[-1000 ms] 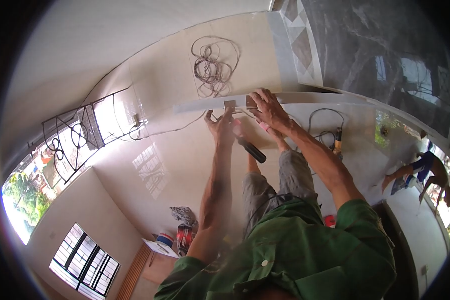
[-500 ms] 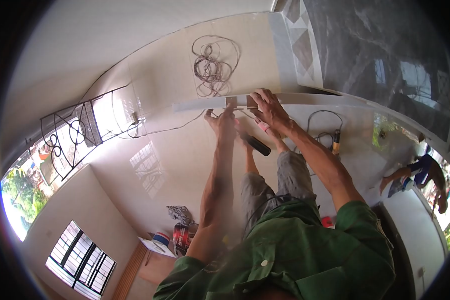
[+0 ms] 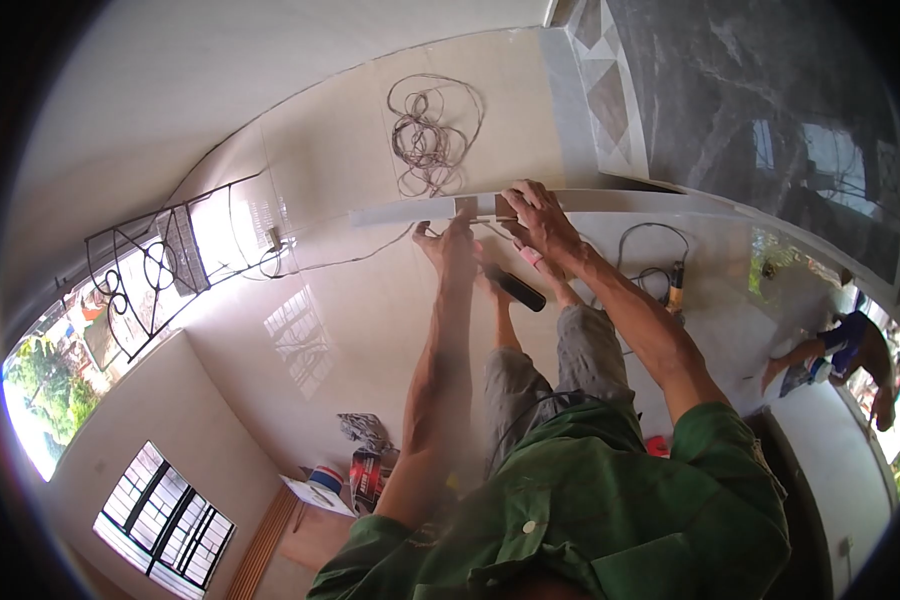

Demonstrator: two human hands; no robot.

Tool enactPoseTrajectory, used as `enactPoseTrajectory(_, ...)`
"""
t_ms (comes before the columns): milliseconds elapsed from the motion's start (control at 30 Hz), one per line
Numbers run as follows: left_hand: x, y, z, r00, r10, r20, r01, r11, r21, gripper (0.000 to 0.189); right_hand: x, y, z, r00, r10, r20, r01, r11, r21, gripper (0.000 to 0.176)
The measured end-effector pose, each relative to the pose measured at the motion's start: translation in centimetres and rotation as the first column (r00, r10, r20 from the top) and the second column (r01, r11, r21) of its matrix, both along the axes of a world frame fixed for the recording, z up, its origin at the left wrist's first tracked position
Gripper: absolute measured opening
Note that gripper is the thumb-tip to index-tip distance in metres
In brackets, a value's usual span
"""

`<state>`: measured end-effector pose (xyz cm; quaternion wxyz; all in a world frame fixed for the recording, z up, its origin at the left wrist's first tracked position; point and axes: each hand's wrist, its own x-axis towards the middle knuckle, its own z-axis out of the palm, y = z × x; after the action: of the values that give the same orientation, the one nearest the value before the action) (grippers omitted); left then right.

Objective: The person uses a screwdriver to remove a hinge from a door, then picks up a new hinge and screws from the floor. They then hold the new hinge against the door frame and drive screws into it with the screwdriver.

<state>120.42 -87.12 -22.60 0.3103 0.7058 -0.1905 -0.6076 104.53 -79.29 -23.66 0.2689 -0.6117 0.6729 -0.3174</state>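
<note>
A long, narrow white board (image 3: 400,213) runs crosswise in front of me, with two brown patches on it close to my fingers. My right hand (image 3: 545,225) is closed over the board at the right-hand brown patch (image 3: 504,206). At the left-hand brown patch (image 3: 465,206), my left hand (image 3: 444,248) is closed at the board's near edge, its thumb side bent to the left. A thin, pale stick-like piece (image 3: 485,220) shows between the two hands. Below them, near my feet, there is a black cylindrical object (image 3: 520,291).
Tangled cable (image 3: 430,140) lies beyond the board. A corded power tool (image 3: 676,285) rests to the right. Black metal grillwork (image 3: 150,265) stands at the left, boxes (image 3: 367,475) lower left. Another person (image 3: 855,350) is bent over at far right, beside a dark marbled surface (image 3: 770,90).
The whole view has shifted very slightly. Both hands keep their places at the board, and the other person at the right has moved a little.
</note>
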Motion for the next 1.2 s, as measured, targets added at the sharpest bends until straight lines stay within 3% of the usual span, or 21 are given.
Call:
enactPoseTrajectory(533,-0.6,-0.2,0.9,0.999,0.006,0.044,-0.008,1.0,0.026,0.072,-0.1,-0.2,-0.3,1.0,0.009,0.015,-0.009,1.0,0.018,0.053)
enactPoseTrajectory(633,-0.4,0.0,1.0,0.996,-0.078,0.048,0.08,0.996,-0.026,0.082,0.0,-0.2,-0.4,1.0,-0.002,0.025,0.002,1.0,-0.009,0.053)
enactPoseTrajectory(833,-0.6,0.0,1.3,0.993,-0.103,0.056,0.104,0.994,-0.024,0.084,0.0,-0.1,-1.1,0.999,0.027,-0.022,-0.027,1.0,0.0,0.051)
enactPoseTrajectory(933,-0.7,-0.2,0.6,1.0,0.006,0.025,-0.007,1.0,0.024,0.08,0.4,-0.2,-1.5,0.998,0.035,-0.045,-0.035,0.999,0.002,0.05)
enactPoseTrajectory(1200,-0.5,-0.2,0.1,0.999,0.006,0.04,-0.007,1.0,0.024,0.079,0.3,0.0,-0.7,1.0,0.024,-0.002,-0.024,0.999,-0.029,0.052)
